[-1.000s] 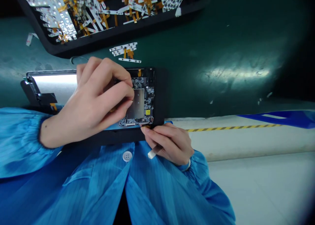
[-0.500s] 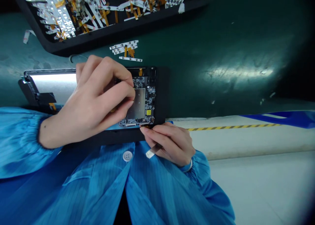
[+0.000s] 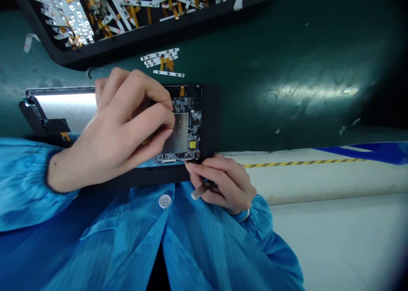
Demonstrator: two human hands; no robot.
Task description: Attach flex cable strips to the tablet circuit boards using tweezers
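My left hand (image 3: 117, 129) lies over the upper left of a bare circuit board (image 3: 188, 131), its fingertips bent onto the board and whatever they touch hidden beneath them. A small orange piece (image 3: 145, 141) shows under the fingers. The board, with a silver metal shield (image 3: 176, 134), sits in a black tablet frame (image 3: 212, 121). My right hand (image 3: 223, 185) rests at the frame's lower edge, fingertips at the board. It holds a slim white-tipped stick (image 3: 199, 192) pointing away from the board.
A black tray (image 3: 105, 51) heaped with white-and-orange flex strips lies at the top. A small bunch of such strips (image 3: 161, 61) sits on the dark green mat (image 3: 287, 49). A lit display panel (image 3: 63, 108) lies at left. Yellow-black tape (image 3: 302, 164) runs along the bench.
My right hand has shifted slightly right and the stick has turned within its fingers. My left hand and the board stay in nearly the same place.
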